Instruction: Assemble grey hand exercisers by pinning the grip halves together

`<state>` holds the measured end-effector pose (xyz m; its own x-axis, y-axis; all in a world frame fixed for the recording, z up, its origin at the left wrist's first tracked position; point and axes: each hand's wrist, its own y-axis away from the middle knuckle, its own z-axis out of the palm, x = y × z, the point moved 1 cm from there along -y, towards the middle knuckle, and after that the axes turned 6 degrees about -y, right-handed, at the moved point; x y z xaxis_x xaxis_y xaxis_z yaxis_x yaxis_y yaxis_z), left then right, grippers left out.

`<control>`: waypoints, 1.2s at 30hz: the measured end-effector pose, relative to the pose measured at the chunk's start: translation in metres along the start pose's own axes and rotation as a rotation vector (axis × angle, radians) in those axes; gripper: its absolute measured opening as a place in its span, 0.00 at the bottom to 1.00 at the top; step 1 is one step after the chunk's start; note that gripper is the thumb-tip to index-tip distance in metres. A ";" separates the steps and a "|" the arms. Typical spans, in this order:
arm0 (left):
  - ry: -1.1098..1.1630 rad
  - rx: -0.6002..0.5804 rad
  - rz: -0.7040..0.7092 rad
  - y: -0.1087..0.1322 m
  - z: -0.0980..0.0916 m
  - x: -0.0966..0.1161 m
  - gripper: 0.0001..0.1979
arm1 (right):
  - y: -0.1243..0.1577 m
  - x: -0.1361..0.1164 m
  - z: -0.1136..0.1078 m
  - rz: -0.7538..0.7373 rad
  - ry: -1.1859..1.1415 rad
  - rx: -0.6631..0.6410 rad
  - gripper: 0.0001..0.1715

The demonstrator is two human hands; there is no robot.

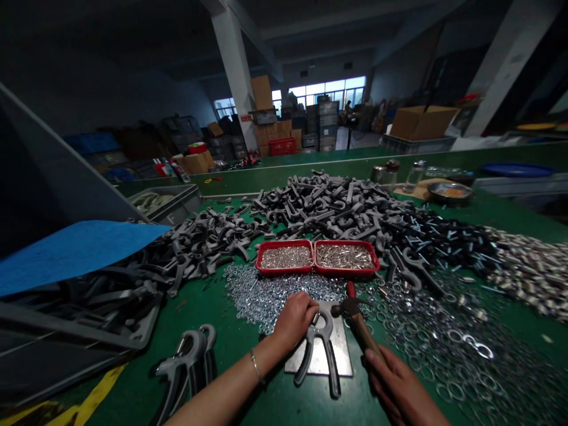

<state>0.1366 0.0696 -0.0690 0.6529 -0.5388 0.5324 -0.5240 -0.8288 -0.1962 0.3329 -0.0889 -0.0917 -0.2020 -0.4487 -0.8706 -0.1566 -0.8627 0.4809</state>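
Note:
A grey-and-black hand grip strengthener (329, 349) lies on a flat metal plate (344, 349), its two handles pointing towards me. My left hand (295, 319) is closed at its upper left side, by the spring; the fingertips are partly hidden. Wrapped round a wooden handle, my right hand (393, 378) holds a claw hammer (364, 331). The hammer's head is beside the upper right of the grip strengthener, and its striking face points left. A red-handled tool (351, 290) lies just behind the hammer head. More grip strengtheners (190, 355) rest at the left.
Two red trays (346, 273) of small metal parts stand behind the plate. Around them lie small nuts (248, 296), metal rings (452, 337), springs (532, 266) and a large heap of grey handles (328, 207). A grey crate (146, 331) with a blue sheet (84, 248) borders the left.

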 end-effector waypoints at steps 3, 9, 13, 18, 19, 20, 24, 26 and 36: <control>-0.040 -0.003 0.012 0.000 0.002 0.000 0.08 | 0.000 -0.003 0.000 0.009 0.011 0.010 0.31; -0.124 -0.067 0.212 -0.002 0.009 -0.006 0.08 | 0.003 -0.001 0.003 0.005 0.034 -0.022 0.29; -0.144 -0.061 0.235 -0.002 0.008 -0.007 0.05 | 0.005 -0.014 -0.006 -0.066 0.177 -0.037 0.27; -0.098 0.078 0.108 0.025 -0.009 -0.007 0.09 | 0.017 -0.073 -0.016 -0.343 0.674 -0.090 0.22; -0.096 0.081 0.100 0.032 -0.013 -0.007 0.09 | 0.020 -0.085 -0.014 -0.359 0.732 -0.120 0.22; -0.105 0.064 0.105 0.040 -0.018 -0.007 0.10 | 0.022 -0.094 -0.010 -0.375 0.768 -0.137 0.22; -0.224 -0.118 0.152 0.058 -0.031 -0.003 0.13 | 0.011 -0.108 0.008 -0.421 0.904 -0.116 0.21; -0.309 -0.179 0.147 0.057 -0.032 0.000 0.11 | -0.002 -0.106 0.013 -0.372 1.012 -0.152 0.21; -0.492 -0.171 0.176 0.050 -0.022 -0.003 0.11 | -0.013 -0.111 0.004 -0.340 1.074 -0.205 0.25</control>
<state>0.0964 0.0334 -0.0627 0.7045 -0.7081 0.0481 -0.7030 -0.7055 -0.0894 0.3535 -0.0270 -0.0013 0.7664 -0.0675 -0.6388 0.1356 -0.9551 0.2636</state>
